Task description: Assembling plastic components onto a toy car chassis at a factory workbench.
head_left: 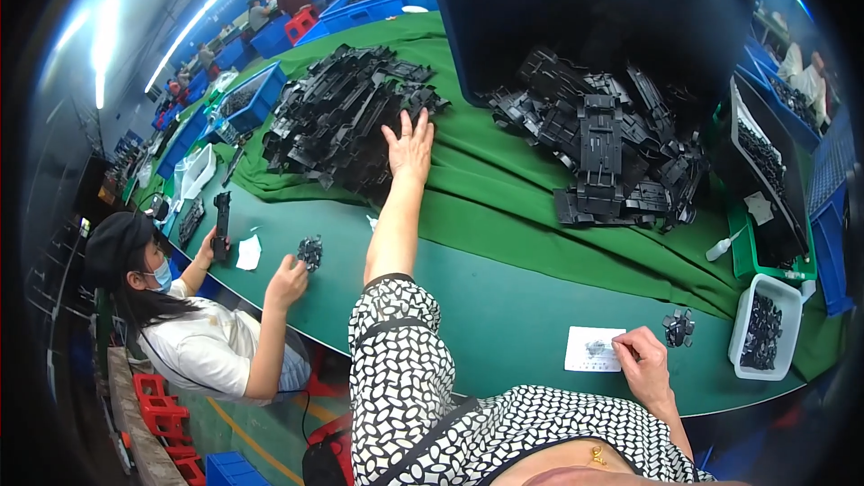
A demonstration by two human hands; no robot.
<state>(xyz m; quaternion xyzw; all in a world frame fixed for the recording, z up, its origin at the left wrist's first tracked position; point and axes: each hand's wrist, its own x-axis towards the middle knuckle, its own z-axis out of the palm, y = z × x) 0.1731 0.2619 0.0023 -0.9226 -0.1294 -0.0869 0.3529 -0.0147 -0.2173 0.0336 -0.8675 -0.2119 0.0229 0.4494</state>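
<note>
My left hand (410,151) reaches far forward, fingers outstretched, to the right edge of a big heap of black plastic parts (324,117). Its fingertips meet the nearest pieces, but I see no grip. My right hand (644,364) is low over the table, fingers curled and pinched at the right edge of a white card (590,349) with small bits on it. Whatever is in that pinch is too small to make out. Just beyond this hand lies a small cluster of black clips (678,328). A white tray (742,324) of small black pieces stands further right.
A second heap of black parts (598,139) spills from a large dark bin (585,0). At right are a green crate (747,261) and a small white bottle (719,249). A co-worker (207,333) at left holds a black part (221,225). Green cloth (486,207) covers the far table.
</note>
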